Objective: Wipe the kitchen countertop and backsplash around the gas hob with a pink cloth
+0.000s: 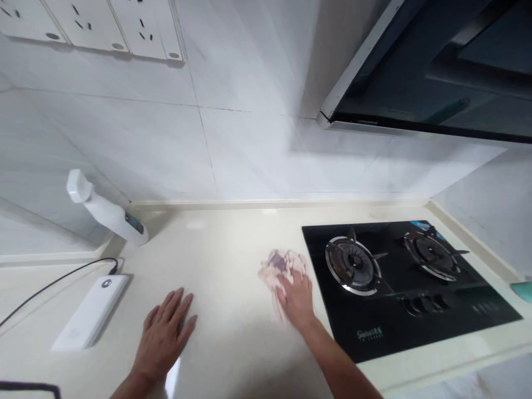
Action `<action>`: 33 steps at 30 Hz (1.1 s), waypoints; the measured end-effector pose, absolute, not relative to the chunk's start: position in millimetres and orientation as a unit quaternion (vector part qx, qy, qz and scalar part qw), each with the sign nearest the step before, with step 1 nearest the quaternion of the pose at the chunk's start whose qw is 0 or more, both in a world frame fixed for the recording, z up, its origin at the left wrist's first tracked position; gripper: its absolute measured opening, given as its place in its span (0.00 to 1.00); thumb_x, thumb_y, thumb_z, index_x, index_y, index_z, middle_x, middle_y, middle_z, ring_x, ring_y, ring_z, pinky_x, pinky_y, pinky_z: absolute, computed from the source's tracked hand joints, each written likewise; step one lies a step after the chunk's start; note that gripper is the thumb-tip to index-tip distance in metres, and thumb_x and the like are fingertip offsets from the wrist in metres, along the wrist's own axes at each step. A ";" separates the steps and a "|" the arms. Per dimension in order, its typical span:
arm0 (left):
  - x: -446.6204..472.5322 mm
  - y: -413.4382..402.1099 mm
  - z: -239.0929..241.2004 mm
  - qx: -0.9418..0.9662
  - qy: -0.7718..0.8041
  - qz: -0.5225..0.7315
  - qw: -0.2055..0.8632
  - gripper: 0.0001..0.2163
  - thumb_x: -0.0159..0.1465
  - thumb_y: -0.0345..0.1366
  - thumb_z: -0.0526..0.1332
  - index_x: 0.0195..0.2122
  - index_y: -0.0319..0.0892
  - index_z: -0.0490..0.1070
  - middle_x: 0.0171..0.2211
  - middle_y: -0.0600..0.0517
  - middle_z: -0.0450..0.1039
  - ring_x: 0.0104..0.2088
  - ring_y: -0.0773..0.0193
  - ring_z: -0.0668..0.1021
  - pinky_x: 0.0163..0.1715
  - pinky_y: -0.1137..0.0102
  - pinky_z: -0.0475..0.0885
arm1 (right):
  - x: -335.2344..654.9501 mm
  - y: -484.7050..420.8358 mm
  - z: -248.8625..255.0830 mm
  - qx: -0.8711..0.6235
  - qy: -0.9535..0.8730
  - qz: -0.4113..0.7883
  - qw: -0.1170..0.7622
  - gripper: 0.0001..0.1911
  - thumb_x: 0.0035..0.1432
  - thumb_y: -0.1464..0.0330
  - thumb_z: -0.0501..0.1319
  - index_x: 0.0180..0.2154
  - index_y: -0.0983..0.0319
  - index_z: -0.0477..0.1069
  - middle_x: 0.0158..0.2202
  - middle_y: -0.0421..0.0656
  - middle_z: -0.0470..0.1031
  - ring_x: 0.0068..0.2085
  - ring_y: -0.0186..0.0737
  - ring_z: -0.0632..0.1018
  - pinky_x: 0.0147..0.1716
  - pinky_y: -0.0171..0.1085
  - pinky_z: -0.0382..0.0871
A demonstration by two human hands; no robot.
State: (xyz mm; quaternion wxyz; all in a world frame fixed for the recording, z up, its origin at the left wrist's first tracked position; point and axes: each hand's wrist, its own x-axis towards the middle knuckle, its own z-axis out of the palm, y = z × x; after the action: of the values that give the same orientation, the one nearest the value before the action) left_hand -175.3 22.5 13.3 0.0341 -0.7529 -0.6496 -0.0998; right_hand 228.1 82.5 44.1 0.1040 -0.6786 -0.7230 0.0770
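The person's two bare forearms reach in from the bottom of the view, and both hands are open. The left hand [164, 332] lies flat on the cream stone tabletop [224, 244], its fingers spread and touching nothing else. The right hand [296, 299] rests palm-down on a crumpled, pale pink cloth [283, 267], with its fingers [291, 288] spread across the cloth rather than clenched around it. The cloth sits on the tabletop just beside the left edge of a black glass gas hob [366, 332], and its lower part is blurred. The hob has two round burners with metal grates [353, 263], and a row of dark knobs [421, 305] lies toward its front edge. Over at the left, a white power bank [89, 313] lies on the tabletop with a thin black cable [54, 291] plugged into its far end. Beyond it, a white spray bottle [110, 213] lies tilted in the corner against the pale marble-look wall [249, 149]. A row of white wall sockets [120, 22] runs along the top left of the wall, and a dark glass range hood [415, 72] with a steel edge hangs over the hob at the upper right.
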 end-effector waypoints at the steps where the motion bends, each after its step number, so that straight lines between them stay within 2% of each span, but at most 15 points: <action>1: -175.3 22.8 13.0 -0.753 -0.650 -0.100 0.031 0.27 0.75 0.50 0.50 0.70 0.46 0.70 0.74 0.41 0.66 0.75 0.46 0.66 0.69 0.47 0.63 | 231.2 51.3 35.9 -0.663 -0.734 0.079 0.125 0.19 0.70 0.63 0.64 0.60 0.46 0.79 0.64 0.49 0.71 0.60 0.59 0.72 0.63 0.61 0.65; 5: -175.5 23.9 10.7 -0.748 -0.654 -0.111 0.022 0.27 0.75 0.50 0.50 0.70 0.47 0.70 0.75 0.43 0.65 0.75 0.46 0.65 0.70 0.47 0.61 | 259.6 -5.6 29.1 -0.596 -0.760 0.133 0.221 0.14 0.64 0.65 0.67 0.49 0.48 0.85 0.59 0.47 0.74 0.56 0.55 0.76 0.58 0.54 0.74; 7: -175.2 24.7 11.1 -0.746 -0.655 -0.115 0.019 0.26 0.75 0.49 0.50 0.70 0.47 0.71 0.74 0.43 0.65 0.74 0.46 0.66 0.70 0.47 0.61 | 277.3 17.8 44.2 -0.590 -0.746 0.129 0.281 0.12 0.65 0.64 0.65 0.47 0.51 0.86 0.57 0.48 0.75 0.57 0.55 0.76 0.56 0.53 0.76; 10: -173.5 26.0 14.7 -0.745 -0.658 -0.112 0.015 0.26 0.75 0.49 0.50 0.69 0.46 0.72 0.74 0.42 0.66 0.74 0.45 0.66 0.69 0.47 0.61 | 295.8 95.6 75.0 -0.622 -0.701 0.042 0.346 0.17 0.67 0.59 0.63 0.50 0.56 0.85 0.60 0.53 0.73 0.60 0.59 0.74 0.59 0.57 0.72; 12: -172.1 26.7 18.1 -0.746 -0.657 -0.107 0.015 0.27 0.75 0.49 0.49 0.68 0.44 0.72 0.74 0.40 0.66 0.74 0.44 0.66 0.69 0.46 0.62 | 299.7 150.4 88.5 -0.669 -0.678 0.014 0.304 0.18 0.68 0.58 0.63 0.54 0.56 0.84 0.62 0.53 0.71 0.59 0.57 0.73 0.59 0.55 0.69; 16: -170.1 27.2 22.7 -0.746 -0.658 -0.105 0.014 0.28 0.76 0.50 0.48 0.68 0.42 0.71 0.74 0.39 0.66 0.74 0.43 0.66 0.70 0.45 0.61 | 294.5 199.1 86.8 -0.724 -0.676 0.046 0.134 0.18 0.70 0.61 0.63 0.58 0.52 0.82 0.66 0.51 0.69 0.57 0.53 0.71 0.56 0.53 0.65; 19: -169.8 27.2 23.7 -0.745 -0.658 -0.105 0.007 0.28 0.76 0.50 0.47 0.69 0.42 0.70 0.74 0.39 0.66 0.74 0.43 0.66 0.70 0.44 0.61 | 293.0 160.5 72.3 -0.722 -0.683 0.021 0.105 0.19 0.72 0.60 0.61 0.60 0.51 0.81 0.67 0.52 0.69 0.56 0.57 0.71 0.53 0.55 0.65; 23: -169.0 27.5 23.5 -0.746 -0.658 -0.109 -0.001 0.29 0.77 0.51 0.46 0.70 0.42 0.69 0.74 0.38 0.65 0.75 0.43 0.64 0.71 0.44 0.59 | 309.7 27.1 51.6 -0.692 -0.713 -0.035 0.106 0.20 0.70 0.58 0.61 0.59 0.47 0.81 0.61 0.53 0.74 0.48 0.57 0.74 0.47 0.55 0.70; 26: -168.6 27.8 22.9 -0.746 -0.658 -0.108 -0.006 0.29 0.77 0.51 0.46 0.70 0.41 0.69 0.74 0.38 0.64 0.76 0.42 0.63 0.71 0.43 0.59 | 333.4 -83.2 36.8 -0.669 -0.729 -0.037 0.141 0.19 0.69 0.59 0.62 0.58 0.46 0.80 0.60 0.51 0.74 0.46 0.53 0.76 0.45 0.52 0.73; 28: -168.9 27.8 22.0 -0.746 -0.658 -0.105 -0.011 0.29 0.76 0.51 0.45 0.70 0.42 0.69 0.75 0.38 0.64 0.76 0.43 0.63 0.71 0.43 0.59 | 345.6 -131.1 27.7 -0.658 -0.731 -0.039 0.179 0.17 0.67 0.58 0.64 0.55 0.47 0.82 0.56 0.51 0.77 0.45 0.54 0.78 0.43 0.51 0.76; 30: -169.5 27.6 20.5 -0.746 -0.658 -0.104 -0.011 0.29 0.76 0.51 0.46 0.70 0.42 0.68 0.75 0.39 0.63 0.76 0.44 0.62 0.71 0.44 0.59 | 347.3 -146.8 20.4 -0.665 -0.719 -0.038 0.197 0.15 0.64 0.56 0.66 0.51 0.44 0.83 0.53 0.51 0.79 0.45 0.57 0.80 0.40 0.53 0.77; 33: -170.5 26.5 17.1 -0.746 -0.658 -0.106 0.001 0.29 0.76 0.51 0.46 0.69 0.42 0.70 0.74 0.39 0.64 0.75 0.43 0.63 0.70 0.44 0.59 | 324.3 -114.4 14.8 -0.700 -0.688 -0.031 0.190 0.16 0.59 0.53 0.66 0.49 0.37 0.84 0.52 0.49 0.82 0.47 0.66 0.82 0.38 0.58 0.77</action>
State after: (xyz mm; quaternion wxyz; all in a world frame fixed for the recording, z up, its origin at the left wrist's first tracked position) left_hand -170.5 26.5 17.1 0.0009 -0.7456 -0.6579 -0.1065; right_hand 324.3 -114.4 14.8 0.1899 -0.6995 -0.6882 -0.0309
